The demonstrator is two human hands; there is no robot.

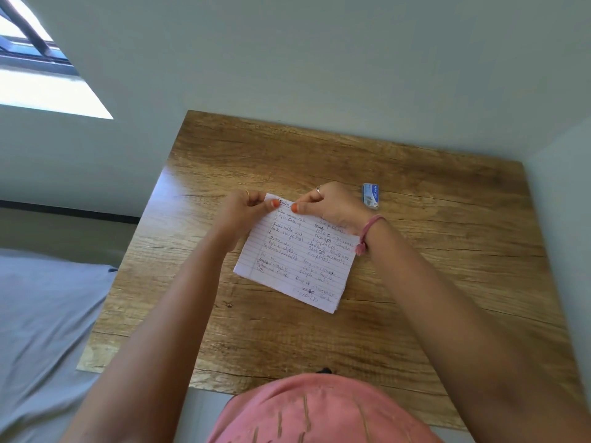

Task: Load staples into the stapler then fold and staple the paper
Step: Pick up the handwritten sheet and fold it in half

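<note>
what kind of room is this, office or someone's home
Most likely a home, perhaps a bedroom: a small wooden table is pushed against a plain wall, what looks like a bed with a grey sheet lies beside it, and a window is at upper left.

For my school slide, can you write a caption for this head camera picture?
Both hands, left hand and right hand, pinch the paper's far edge on a wooden table.
</note>
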